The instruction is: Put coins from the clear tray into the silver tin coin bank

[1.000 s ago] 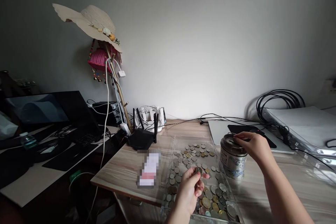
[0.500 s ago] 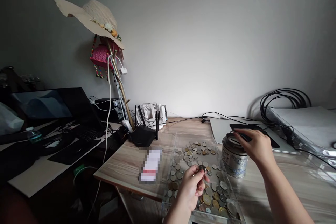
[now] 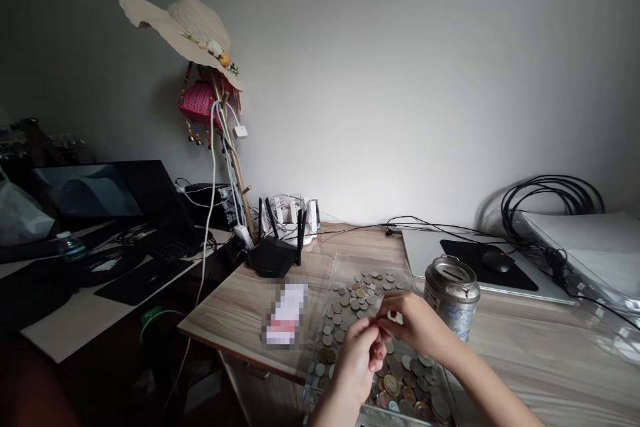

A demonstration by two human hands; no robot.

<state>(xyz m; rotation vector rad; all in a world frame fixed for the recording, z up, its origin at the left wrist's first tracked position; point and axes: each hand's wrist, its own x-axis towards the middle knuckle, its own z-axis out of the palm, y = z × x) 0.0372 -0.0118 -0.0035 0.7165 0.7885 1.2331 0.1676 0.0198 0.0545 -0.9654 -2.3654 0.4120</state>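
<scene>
Silvery and golden coins (image 3: 391,384) lie scattered in a clear tray (image 3: 349,268) — a slotted tin (image 3: 454,295) upright just beside.

- My L hand (image 3: 356,355) + R hand (image 3: 417,323): 2
- Coins (image 3: 391,385): dozens, can't get exact no., some hidden under my hands
- Clear tray (image 3: 345,265): 1
- Slotted tin (image 3: 453,297): 1
- Hat (image 3: 197,23): 1
- Pink bag (image 3: 197,101): 1
- Blk router (image 3: 273,257): 1
- Mouse (image 3: 497,261) nr tin: 1
- Bottle (image 3: 71,248), far L: 1
</scene>
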